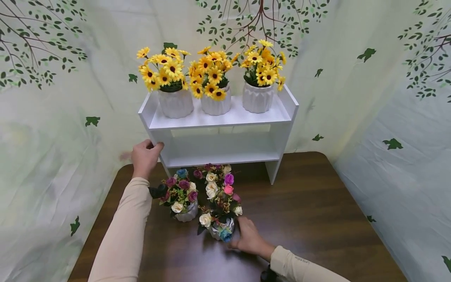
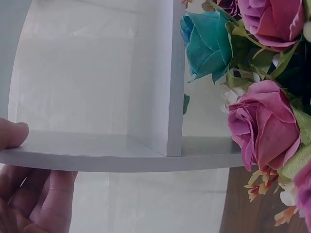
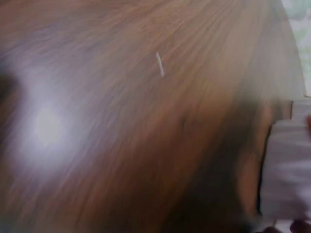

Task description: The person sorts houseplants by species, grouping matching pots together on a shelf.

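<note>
On the upper left, my left hand (image 1: 145, 157) grips the side panel of a white shelf (image 1: 222, 161), its thumb on one side and fingers on the other in the left wrist view. My right hand (image 1: 251, 238) is curled at the right side of the nearest pot of roses (image 1: 215, 232), a white pot under cream, pink and blue flowers, its thumb toward the front. Left of it stands another pot of roses (image 1: 186, 213), purple and cream. A further bunch of roses (image 1: 211, 190) shows just behind, its pot hidden.
Along the shelf's top board stand three white pots of yellow flowers (image 1: 176, 103). The shelf is on a dark wooden table (image 1: 310, 219), close to a leaf-patterned backdrop (image 1: 338, 117). The shelf's middle board (image 1: 222, 147) lies below the top one.
</note>
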The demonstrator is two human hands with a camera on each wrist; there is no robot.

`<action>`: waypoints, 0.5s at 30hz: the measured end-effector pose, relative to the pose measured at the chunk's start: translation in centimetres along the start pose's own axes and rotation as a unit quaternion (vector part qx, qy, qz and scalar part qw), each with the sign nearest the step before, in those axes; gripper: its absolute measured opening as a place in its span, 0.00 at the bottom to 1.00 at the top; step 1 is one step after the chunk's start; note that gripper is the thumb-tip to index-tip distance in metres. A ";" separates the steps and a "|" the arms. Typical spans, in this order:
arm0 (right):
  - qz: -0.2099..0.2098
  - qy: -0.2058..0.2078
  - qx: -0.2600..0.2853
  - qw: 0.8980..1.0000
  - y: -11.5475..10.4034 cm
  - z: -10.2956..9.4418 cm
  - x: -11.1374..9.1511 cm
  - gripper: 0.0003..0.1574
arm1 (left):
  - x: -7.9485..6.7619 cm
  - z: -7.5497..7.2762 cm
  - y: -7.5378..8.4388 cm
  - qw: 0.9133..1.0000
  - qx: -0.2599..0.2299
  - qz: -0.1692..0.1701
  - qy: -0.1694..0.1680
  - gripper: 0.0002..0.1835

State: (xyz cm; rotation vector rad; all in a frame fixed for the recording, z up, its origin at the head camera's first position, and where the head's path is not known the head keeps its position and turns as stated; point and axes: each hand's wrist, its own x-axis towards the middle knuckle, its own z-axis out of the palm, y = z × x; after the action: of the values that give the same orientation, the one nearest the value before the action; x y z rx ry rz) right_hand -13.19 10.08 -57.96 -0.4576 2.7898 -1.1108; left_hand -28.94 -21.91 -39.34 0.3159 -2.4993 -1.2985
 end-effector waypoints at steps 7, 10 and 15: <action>-0.055 0.082 0.057 0.993 -0.3 3.0 0.8 0.57 | -0.3 0.0 -0.3 1.000 -0.003 -0.006 -0.005 0.23; -0.063 0.110 0.057 0.990 -0.3 3.9 1.2 0.53 | -0.2 0.0 -0.3 1.000 -0.007 -0.006 -0.012 0.24; -0.058 0.137 0.081 0.986 0.1 4.6 1.8 0.46 | 0.1 0.2 -0.2 1.000 -0.012 -0.004 -0.008 0.24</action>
State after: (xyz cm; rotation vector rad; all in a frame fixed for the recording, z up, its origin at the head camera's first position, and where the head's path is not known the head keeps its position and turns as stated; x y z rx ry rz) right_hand -13.95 6.59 -61.32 -0.4883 2.8972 -1.5199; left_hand -29.09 -21.90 -39.61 0.3110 -2.4959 -1.3395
